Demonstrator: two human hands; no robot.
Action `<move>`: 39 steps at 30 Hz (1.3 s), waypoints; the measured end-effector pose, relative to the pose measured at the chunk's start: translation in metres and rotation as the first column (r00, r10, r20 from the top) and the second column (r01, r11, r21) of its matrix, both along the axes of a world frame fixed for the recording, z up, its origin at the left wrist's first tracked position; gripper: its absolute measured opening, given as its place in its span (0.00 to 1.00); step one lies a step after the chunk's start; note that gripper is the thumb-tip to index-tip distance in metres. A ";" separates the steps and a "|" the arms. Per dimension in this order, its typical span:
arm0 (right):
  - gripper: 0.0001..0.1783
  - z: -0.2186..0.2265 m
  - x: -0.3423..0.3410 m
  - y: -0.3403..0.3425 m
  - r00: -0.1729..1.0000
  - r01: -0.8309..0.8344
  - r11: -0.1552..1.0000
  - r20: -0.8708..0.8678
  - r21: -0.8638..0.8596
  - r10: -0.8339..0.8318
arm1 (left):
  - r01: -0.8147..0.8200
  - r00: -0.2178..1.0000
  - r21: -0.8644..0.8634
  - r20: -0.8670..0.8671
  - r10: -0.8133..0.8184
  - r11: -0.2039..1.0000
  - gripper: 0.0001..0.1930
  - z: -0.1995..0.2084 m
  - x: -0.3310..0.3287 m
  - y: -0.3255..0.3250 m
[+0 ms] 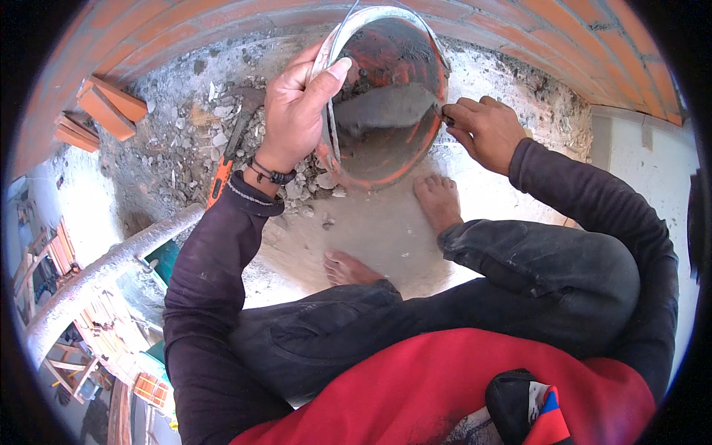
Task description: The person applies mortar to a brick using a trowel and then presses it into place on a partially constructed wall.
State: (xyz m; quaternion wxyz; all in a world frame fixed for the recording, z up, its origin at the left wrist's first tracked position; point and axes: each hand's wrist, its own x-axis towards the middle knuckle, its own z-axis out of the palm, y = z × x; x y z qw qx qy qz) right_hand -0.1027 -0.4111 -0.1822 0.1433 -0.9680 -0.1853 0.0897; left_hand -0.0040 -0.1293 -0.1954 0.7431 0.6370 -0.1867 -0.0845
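A mortar-stained bucket (388, 180) is tipped so that its mouth faces me, with orange showing through the grey smears inside. My left hand (297, 104) grips its left rim, thumb over the edge. At the bucket's right side, my right hand (486, 132) is closed round the handle end of a trowel. The trowel's grey blade (389, 107) reaches across the inside of the bucket, over wet grey mortar (386, 152). Most of the trowel's handle is hidden by my fingers. A thin wire bail (347, 16) rises at the bucket's top.
A brick wall (245, 16) curves behind the bucket. Rubble (174, 148) and a hammer with an orange handle (221, 180) lie left of it. Loose bricks (111, 107) sit farther left. A pale pole (111, 267) crosses the lower left, above a drop. My bare feet (437, 200) stand close to the bucket.
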 end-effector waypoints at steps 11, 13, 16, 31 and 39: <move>0.28 0.031 0.052 0.031 0.562 0.149 0.985 -0.812 -0.089 -0.158 | 0.040 0.979 0.084 0.198 -0.056 0.996 0.10 -0.007 -0.002 -0.011; 0.30 0.029 0.065 0.009 0.611 -0.031 0.989 -0.786 -0.145 -0.096 | 0.058 0.966 0.130 0.244 -0.089 0.990 0.10 -0.008 -0.004 -0.013; 0.30 0.056 0.080 0.007 0.700 -0.047 0.965 -0.698 -0.259 -0.153 | 0.029 0.987 0.054 0.159 -0.037 0.998 0.10 -0.007 -0.004 -0.010; 0.22 0.027 0.050 -0.001 0.890 -0.194 0.976 -0.437 -0.103 0.131 | 0.029 0.991 0.056 0.128 -0.036 0.998 0.11 -0.001 -0.008 -0.009; 0.22 0.026 0.040 0.043 0.568 0.147 0.989 -0.819 0.004 -0.081 | -0.036 0.999 0.012 0.019 0.035 0.999 0.11 -0.003 -0.008 0.000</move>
